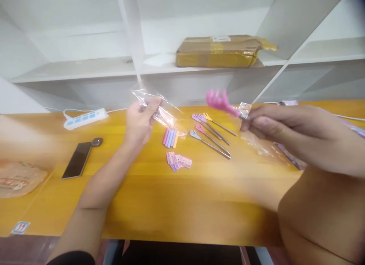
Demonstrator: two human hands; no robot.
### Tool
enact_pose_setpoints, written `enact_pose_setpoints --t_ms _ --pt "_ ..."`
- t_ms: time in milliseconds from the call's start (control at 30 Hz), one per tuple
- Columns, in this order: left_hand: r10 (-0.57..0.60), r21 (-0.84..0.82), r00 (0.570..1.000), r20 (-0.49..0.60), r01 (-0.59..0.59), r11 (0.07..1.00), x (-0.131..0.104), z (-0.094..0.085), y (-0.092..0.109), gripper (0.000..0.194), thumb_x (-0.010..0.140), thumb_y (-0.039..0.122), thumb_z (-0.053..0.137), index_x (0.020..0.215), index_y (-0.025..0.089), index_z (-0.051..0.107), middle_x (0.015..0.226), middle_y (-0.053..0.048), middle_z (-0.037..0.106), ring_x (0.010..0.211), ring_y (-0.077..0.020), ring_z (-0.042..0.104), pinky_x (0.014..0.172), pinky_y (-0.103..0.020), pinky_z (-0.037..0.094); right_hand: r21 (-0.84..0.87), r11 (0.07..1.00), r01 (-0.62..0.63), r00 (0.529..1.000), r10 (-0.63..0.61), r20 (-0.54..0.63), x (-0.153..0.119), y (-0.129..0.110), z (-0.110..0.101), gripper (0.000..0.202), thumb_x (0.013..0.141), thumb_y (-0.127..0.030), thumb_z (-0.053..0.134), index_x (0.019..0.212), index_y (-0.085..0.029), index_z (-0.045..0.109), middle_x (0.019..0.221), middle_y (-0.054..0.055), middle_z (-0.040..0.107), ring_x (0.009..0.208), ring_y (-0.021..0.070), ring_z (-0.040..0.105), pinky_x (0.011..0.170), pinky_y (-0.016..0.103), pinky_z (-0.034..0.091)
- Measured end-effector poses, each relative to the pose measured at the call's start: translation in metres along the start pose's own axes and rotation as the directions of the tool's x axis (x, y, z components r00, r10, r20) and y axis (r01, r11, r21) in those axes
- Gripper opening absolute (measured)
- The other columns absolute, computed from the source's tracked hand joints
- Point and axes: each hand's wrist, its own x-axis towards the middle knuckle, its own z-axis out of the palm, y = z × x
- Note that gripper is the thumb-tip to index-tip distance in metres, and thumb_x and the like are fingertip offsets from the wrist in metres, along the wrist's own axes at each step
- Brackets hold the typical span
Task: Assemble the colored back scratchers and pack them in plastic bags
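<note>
My left hand point(142, 118) pinches a clear plastic bag point(167, 113), which hangs off to its right above the table. In my right hand point(288, 130) is a back scratcher with a pink claw head point(219, 101); the fingers close round its metal shaft just below the head. Several more back scratchers point(212, 137) lie on the table between the hands, with purple, yellow, pink and blue claws on metal rods. Left of them sits a row of coloured tubes point(170, 138). Nearer to me are several small printed cards point(178, 161), partly overlapping.
A taped cardboard box point(218, 52) rests on the white shelf behind the wooden table point(171, 211). To the left are a white power strip point(85, 118), a phone point(76, 160) and an orange package point(21, 179). Clear plastic packaging point(266, 149) lies beneath my right hand.
</note>
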Motion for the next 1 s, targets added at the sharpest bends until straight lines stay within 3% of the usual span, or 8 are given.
enact_pose_setpoints --t_ms 100,200,533,733,1000 --pt "0.023 -0.042 0.997 -0.075 -0.026 0.999 0.004 -0.002 0.008 0.031 0.077 0.04 0.1 0.083 0.02 0.078 0.083 0.0 0.076 0.068 -0.0073 0.065 0.061 -0.02 0.053 -0.113 0.981 0.159 0.966 -0.131 0.223 -0.003 -0.011 0.004 0.049 0.114 -0.053 0.049 0.079 -0.021 0.062 0.071 0.004 0.059 0.06 0.0148 0.053 0.058 0.031 0.041" --pt "0.014 -0.071 0.994 -0.108 -0.022 0.997 0.003 0.0 0.013 0.029 0.079 0.039 0.099 0.083 0.02 0.077 0.083 0.0 0.075 0.07 -0.0078 0.067 0.062 -0.02 0.053 -0.089 0.983 0.163 0.946 -0.13 0.299 0.0 -0.01 0.015 0.047 0.116 -0.051 0.043 0.083 -0.021 0.058 0.074 0.003 0.058 0.064 0.0156 0.053 0.062 0.031 0.041" --pt "0.098 -0.111 0.993 -0.068 -0.106 0.988 -0.007 0.001 0.016 0.029 0.085 0.047 0.094 0.087 0.023 0.078 0.086 -0.001 0.074 0.074 -0.011 0.067 0.06 -0.023 0.051 0.085 0.991 0.102 0.927 -0.125 0.352 0.023 0.011 0.039 0.048 0.116 -0.055 0.04 0.084 -0.022 0.048 0.073 0.0 0.047 0.064 0.0137 0.042 0.062 0.029 0.037" --pt "0.037 -0.117 0.997 -0.067 -0.045 0.992 -0.012 0.006 0.016 0.024 0.09 0.041 0.091 0.085 0.021 0.078 0.084 -0.001 0.073 0.069 -0.0084 0.062 0.063 -0.023 0.051 0.155 0.988 -0.018 0.906 -0.049 0.421 0.026 0.018 0.042 0.051 0.115 -0.064 0.037 0.094 -0.021 0.055 0.071 -0.002 0.044 0.061 0.0125 0.042 0.058 0.028 0.038" --pt "-0.017 -0.193 1.0 -0.011 0.015 0.981 -0.015 0.008 0.017 0.023 0.088 0.038 0.093 0.084 0.021 0.078 0.084 0.0 0.072 0.075 -0.0075 0.066 0.066 -0.019 0.054 0.22 0.975 -0.035 0.904 -0.063 0.423 0.03 0.018 0.044 0.054 0.114 -0.067 0.04 0.091 -0.021 0.055 0.069 -0.003 0.045 0.059 0.0111 0.042 0.057 0.026 0.037"
